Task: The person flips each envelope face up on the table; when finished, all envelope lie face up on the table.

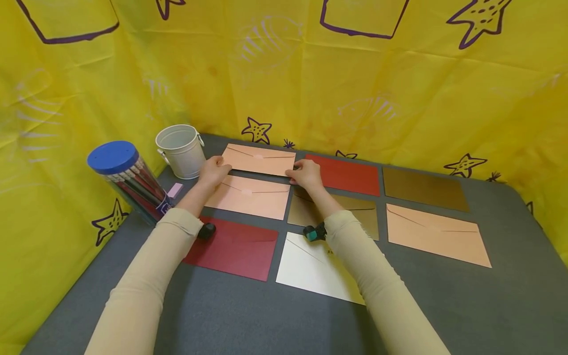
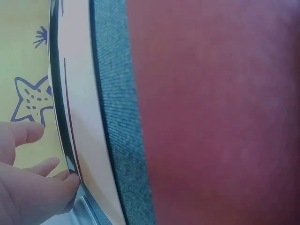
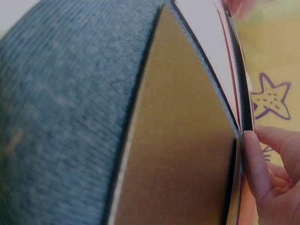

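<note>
A peach envelope (image 1: 259,159) at the back left is between my two hands, its flap side up and its near edge slightly off the table. My left hand (image 1: 213,172) pinches its left end, thumb on the near side. At its right end, my right hand (image 1: 307,174) pinches the corner between thumb and fingers. Just in front lies a second peach envelope (image 1: 248,196). Under my right forearm are a gold envelope (image 1: 355,209) and a white envelope (image 1: 306,264), both partly hidden. A dark red envelope (image 1: 239,251) lies nearest my left sleeve.
Farther right lie a bright red envelope (image 1: 350,173), a brown-gold envelope (image 1: 423,188) and another peach envelope (image 1: 437,234). On the left stand a white metal bucket (image 1: 184,158) and a blue-lidded tub of pencils (image 1: 133,182), with a small pink-and-white block (image 1: 175,190) between. A yellow patterned cloth (image 1: 284,74) hangs behind.
</note>
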A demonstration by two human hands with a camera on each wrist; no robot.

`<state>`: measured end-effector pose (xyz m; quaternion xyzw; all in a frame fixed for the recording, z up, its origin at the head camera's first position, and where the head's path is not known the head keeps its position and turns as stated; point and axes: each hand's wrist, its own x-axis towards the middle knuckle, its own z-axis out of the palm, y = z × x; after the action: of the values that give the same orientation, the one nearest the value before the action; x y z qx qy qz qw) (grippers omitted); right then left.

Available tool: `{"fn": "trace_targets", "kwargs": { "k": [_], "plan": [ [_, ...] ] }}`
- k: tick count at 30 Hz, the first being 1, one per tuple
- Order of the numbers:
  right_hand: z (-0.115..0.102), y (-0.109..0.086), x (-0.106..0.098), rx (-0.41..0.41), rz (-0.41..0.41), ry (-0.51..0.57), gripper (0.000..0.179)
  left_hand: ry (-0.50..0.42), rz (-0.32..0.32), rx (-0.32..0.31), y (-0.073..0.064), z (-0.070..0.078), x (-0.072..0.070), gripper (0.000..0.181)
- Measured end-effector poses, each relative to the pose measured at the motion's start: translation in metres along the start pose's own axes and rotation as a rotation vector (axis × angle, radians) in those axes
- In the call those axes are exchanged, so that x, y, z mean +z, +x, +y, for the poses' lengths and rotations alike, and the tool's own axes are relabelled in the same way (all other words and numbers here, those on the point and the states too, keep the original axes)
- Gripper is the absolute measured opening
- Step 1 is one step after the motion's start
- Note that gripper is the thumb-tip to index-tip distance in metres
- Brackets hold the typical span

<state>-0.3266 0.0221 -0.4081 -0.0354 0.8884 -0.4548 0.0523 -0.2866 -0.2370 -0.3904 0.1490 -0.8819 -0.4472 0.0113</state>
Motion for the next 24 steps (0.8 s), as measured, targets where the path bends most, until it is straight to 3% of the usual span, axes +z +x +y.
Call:
{"fn": "trace_targets", "kwargs": {
  "k": [6, 12, 17, 24],
  "plan": [
    [0.0, 0.0, 0.001, -0.029, 0.0, -0.023, 0.049, 0.065, -0.041, 0.017, 0.0, 0.002, 0.002, 0.061],
    [0.002, 0.0, -0.003, 0.006, -0.047, 0.045, 0.049, 0.099, -0.037, 0.043, 0.001, -0.001, 0.005, 0.061],
    [0.006, -0.002, -0.011, 0.047, -0.085, 0.145, 0.046, 0.003, 0.015, 0.064, -0.001, -0.004, 0.008, 0.057],
    [0.014, -0.007, -0.035, 0.02, -0.063, 0.245, 0.042, -0.169, 0.077, 0.066, -0.009, 0.003, 0.018, 0.048]
  ]
}}
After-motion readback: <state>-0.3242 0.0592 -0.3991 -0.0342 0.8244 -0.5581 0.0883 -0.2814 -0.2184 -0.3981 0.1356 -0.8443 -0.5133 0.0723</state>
